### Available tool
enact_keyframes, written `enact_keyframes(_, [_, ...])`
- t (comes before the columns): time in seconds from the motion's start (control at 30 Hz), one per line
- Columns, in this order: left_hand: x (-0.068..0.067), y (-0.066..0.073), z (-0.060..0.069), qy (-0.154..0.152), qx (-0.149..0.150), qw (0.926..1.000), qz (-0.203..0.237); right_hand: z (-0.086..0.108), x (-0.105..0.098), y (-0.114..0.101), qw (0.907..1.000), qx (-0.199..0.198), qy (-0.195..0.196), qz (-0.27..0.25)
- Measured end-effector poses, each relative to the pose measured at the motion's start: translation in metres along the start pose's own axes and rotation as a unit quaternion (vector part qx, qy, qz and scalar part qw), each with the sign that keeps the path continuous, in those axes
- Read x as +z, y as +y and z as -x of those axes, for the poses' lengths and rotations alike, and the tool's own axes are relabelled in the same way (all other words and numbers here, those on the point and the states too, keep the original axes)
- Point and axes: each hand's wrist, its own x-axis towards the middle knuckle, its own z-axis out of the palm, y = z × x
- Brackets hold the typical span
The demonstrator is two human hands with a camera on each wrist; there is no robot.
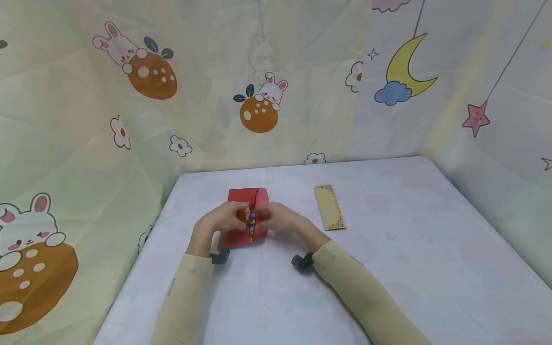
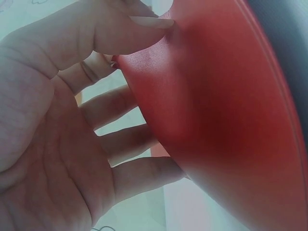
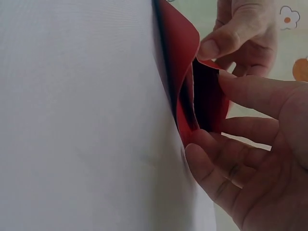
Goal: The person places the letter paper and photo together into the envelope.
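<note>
Red rectangular paper envelope (image 1: 236,238), just left of frame centre: our left hand (image 1: 224,217) pinches its edge, our right hand (image 1: 281,217) grips its mouth, seemingly spreading it.

The envelope (image 1: 241,195) was red, the card (image 1: 329,207) gold with brown scrollwork, the sleeves (image 1: 183,297) beige, the table (image 1: 414,268) white; the pale curtain (image 1: 211,43) bore white rabbits (image 1: 118,48), spotted brown fruit (image 1: 153,79), a yellow moon (image 1: 401,62).

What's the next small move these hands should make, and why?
Perhaps the right hand should reach for the gold card: the left hand pinches the red envelope, which gapes open, while the card lies apart on the table.
</note>
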Motion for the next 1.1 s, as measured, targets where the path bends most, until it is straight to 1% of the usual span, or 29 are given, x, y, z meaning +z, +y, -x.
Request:
enact_keyframes(0.13, [0.0, 0.0, 0.0, -0.002, -0.005, 1.0, 0.002, 0.002, -0.004, 0.002, 0.9997, 0.004, 0.019, 0.012])
enact_keyframes(0.47, [0.001, 0.001, 0.0, 0.002, -0.01, 0.9999, 0.005, 0.009, -0.016, 0.001, 0.9984, 0.034, 0.043, -0.01])
enact_keyframes(0.67, [0.001, 0.001, 0.0, 0.009, -0.02, 0.9998, 0.003, 0.011, -0.023, 0.008, 0.9962, 0.053, 0.069, -0.007])
enact_keyframes(0.77, [0.001, 0.002, 0.0, 0.011, -0.02, 0.9997, 0.001, 0.012, -0.026, 0.01, 0.9948, 0.064, 0.079, 0.0])
enact_keyframes(0.87, [0.001, 0.002, 0.0, 0.01, -0.02, 0.9997, 0.001, 0.014, -0.031, 0.012, 0.9948, 0.063, 0.077, 0.021])
enact_keyframes(0.93, [0.001, 0.002, 0.001, 0.009, -0.02, 0.9998, 0.001, 0.016, -0.035, 0.013, 0.9949, 0.053, 0.076, 0.04])
enact_keyframes(1.0, [0.0, 0.002, 0.001, 0.009, -0.021, 0.9997, 0.0, 0.018, -0.039, 0.015, 0.9936, 0.045, 0.08, 0.067])
enact_keyframes(1.1, [0.0, 0.002, 0.001, 0.01, -0.023, 0.9997, -0.001, 0.021, -0.046, 0.016, 0.9905, 0.043, 0.089, 0.096])
